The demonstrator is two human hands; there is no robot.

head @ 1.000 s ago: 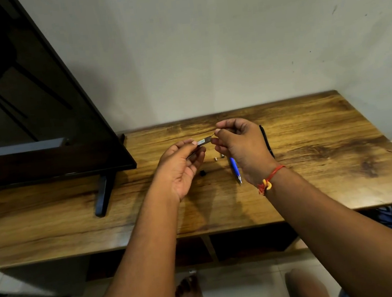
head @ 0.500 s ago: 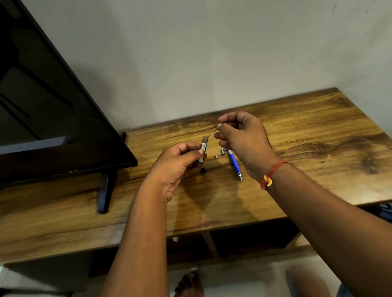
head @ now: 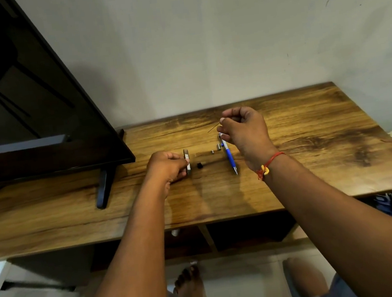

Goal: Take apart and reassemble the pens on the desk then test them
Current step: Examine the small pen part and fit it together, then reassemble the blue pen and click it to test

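My left hand (head: 167, 167) grips a short grey pen barrel (head: 187, 161), held upright just above the wooden desk (head: 314, 158). My right hand (head: 243, 130) is raised further back and to the right, pinching a thin dark refill (head: 213, 128) that points left from its fingertips. A blue pen (head: 229, 156) lies on the desk below my right hand, tip toward me. A small black cap piece (head: 199, 165) and two tiny metal parts (head: 215, 148) lie between the hands.
A black television (head: 24, 107) on a stand foot (head: 102, 187) fills the desk's left side. The wall runs along the desk's back edge. Below the desk's front edge are shelves, the floor and a person's bare feet (head: 189, 287).
The refill has come out of the barrel. My right hand drew it up and to the right, while my left hand lowered the barrel toward the desk and turned it upright.
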